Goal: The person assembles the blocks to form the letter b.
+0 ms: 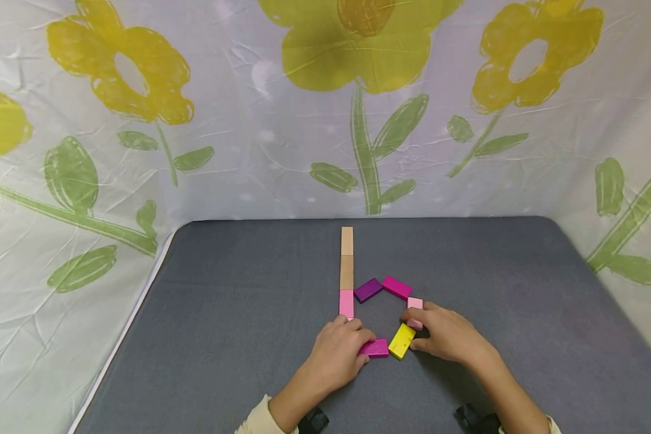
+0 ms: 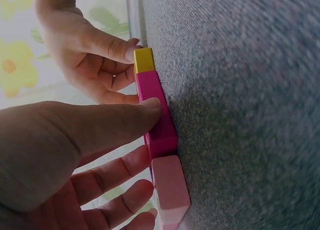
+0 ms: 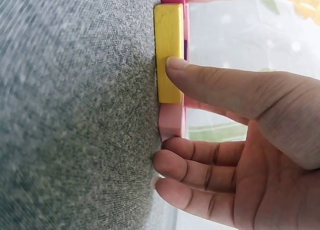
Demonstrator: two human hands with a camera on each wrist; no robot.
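Note:
On the dark grey table, a magenta block [image 1: 375, 348] lies in a rough ring of coloured blocks. My left hand [image 1: 339, 352] holds it, thumb on its near face, other fingers beyond. To its right a yellow block [image 1: 402, 342] lies slanted, end close to the magenta one. My right hand [image 1: 447, 334] grips around the yellow block; its thumb [image 3: 200, 79] presses the outer face while the index finger crosses a light pink block [image 1: 415, 303]. Another pink block [image 2: 171, 182] stands by the left fingers in the left wrist view.
A purple block [image 1: 368, 290] and a second magenta block [image 1: 397, 287] form the ring's far side. Two tan blocks [image 1: 346, 271] run in a line away from a pink block [image 1: 346, 303]. Flower-printed cloth [image 1: 249, 150] hangs behind the table [image 1: 239, 301].

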